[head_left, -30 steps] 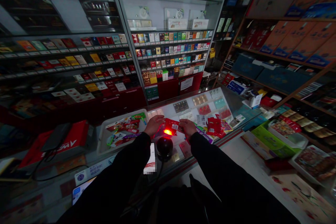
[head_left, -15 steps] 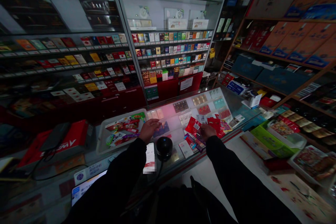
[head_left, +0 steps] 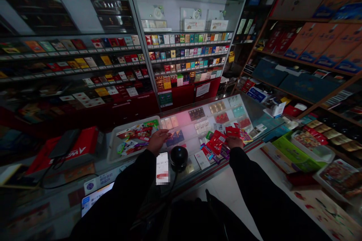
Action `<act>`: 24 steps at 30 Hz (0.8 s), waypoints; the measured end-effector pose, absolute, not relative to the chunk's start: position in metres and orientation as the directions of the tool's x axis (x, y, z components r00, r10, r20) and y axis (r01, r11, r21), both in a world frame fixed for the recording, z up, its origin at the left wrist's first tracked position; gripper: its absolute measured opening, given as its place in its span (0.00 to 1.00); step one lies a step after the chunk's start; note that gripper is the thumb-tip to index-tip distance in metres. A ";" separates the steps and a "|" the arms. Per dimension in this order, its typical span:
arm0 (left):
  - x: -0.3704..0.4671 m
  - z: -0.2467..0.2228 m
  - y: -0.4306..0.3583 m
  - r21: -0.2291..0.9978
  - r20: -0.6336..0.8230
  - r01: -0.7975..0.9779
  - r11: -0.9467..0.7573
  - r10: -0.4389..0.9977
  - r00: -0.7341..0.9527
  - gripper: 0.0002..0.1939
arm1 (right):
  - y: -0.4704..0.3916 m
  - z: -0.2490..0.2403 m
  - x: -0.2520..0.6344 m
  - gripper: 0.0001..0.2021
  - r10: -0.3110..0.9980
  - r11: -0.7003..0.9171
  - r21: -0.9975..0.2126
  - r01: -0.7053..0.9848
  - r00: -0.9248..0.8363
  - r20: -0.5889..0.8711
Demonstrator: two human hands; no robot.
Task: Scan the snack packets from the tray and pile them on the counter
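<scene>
Counter (head_left: 254, 111) of glass, shop interior, listed near to far.

Nearest: two dark sleeves of the person; lit smartphone (head_left: 162, 167) propped upright at the near edge; round black barcode scanner (head_left: 178, 157) just beside it, its red glow falling on the glass beyond.

Left hand (head_left: 158, 140): flat and loosely spread, palm down, holding nothing, fingertips resting on the glass at the near corner of the shallow white plastic tray (head_left: 113, 147). Tray carries several colourful snack packets (head_left: 135, 135).

Right hand (head_left: 234, 142): closed around a small red foil packet (head_left: 216, 140), held low over the loose pile of red and purple packets (head_left: 220, 150) to the right of the scanner. Grip details partly hidden by the packet itself.

Progress, by judgement: a share of the packets lies in the tray, apparently dealt with; a comparable heap by the right hand remains, one piece in hand, away from the scanner.

Under the glass: rows of flat cigarette packs (head_left: 217, 107) on display.

Far: glass-fronted wall cabinets (head_left: 183, 52) with ranked cigarette packs and price tags; wooden shelving (head_left: 296, 62) at right, stacked with boxed goods.
</scene>
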State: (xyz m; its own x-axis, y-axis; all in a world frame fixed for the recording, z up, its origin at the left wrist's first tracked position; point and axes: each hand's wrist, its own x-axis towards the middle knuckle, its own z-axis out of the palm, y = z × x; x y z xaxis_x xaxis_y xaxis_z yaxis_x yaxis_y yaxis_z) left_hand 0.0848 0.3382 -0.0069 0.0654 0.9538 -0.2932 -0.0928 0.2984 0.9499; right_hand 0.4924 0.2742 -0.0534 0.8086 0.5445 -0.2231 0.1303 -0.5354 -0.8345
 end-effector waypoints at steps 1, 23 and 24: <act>0.085 -0.006 0.338 0.947 -0.299 -0.099 0.306 0.951 0.074 0.25 | 0.276 -0.055 0.493 0.08 0.546 -0.569 -0.809 0.150 0.804 -0.234; 0.097 -0.005 0.334 0.952 -0.298 -0.004 0.306 0.931 0.209 0.25 | 0.319 -0.041 0.433 0.14 0.785 -0.531 -0.593 0.605 0.615 -0.076; 0.093 -0.005 0.335 0.953 -0.298 0.003 0.303 0.933 0.203 0.26 | 0.324 -0.037 0.423 0.14 0.806 -0.495 -0.611 0.617 0.589 -0.058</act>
State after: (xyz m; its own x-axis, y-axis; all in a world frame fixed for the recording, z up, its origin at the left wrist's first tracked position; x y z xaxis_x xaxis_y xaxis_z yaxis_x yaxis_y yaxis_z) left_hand 0.0933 0.3349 -0.0052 0.2033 0.9328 -0.2976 0.0027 0.3034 0.9529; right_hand 0.4225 0.3241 -0.0369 0.5891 0.8060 -0.0577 0.6175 -0.4952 -0.6112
